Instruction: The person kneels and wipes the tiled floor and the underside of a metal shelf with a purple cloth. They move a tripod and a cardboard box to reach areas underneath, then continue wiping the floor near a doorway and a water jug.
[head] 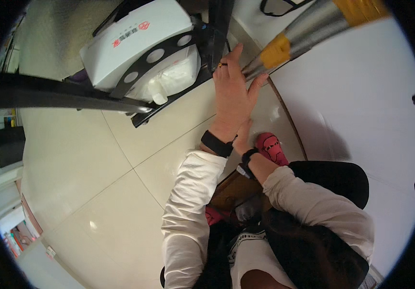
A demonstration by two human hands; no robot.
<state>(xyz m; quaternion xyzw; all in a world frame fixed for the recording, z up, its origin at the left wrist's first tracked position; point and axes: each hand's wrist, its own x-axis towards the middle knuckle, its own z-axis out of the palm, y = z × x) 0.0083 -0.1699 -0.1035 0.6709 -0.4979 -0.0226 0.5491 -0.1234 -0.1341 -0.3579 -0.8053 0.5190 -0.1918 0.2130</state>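
Observation:
My left hand (232,86), back up and ringed, reaches beside the black metal frame's upright (219,32). Its thumb and index finger are spread, and the lower end of a grey metal pole (314,34) wrapped with yellow tape shows between them; whether the hand touches it cannot be told. My right hand (243,135) is lower, mostly hidden behind the left hand and wrist, so what it holds is not visible. Both wrists wear black bands. Left of the hands, a white box (138,39) and a plastic pack of white tissues (173,81) sit on the frame.
A dark bar (63,94) of the frame crosses the upper left. Glossy floor tiles (120,188) lie below. A white panel (348,86) stands on the right. Pink footwear (271,147) and a black seat-like pad (333,180) are near my right arm. Shelves line the far left.

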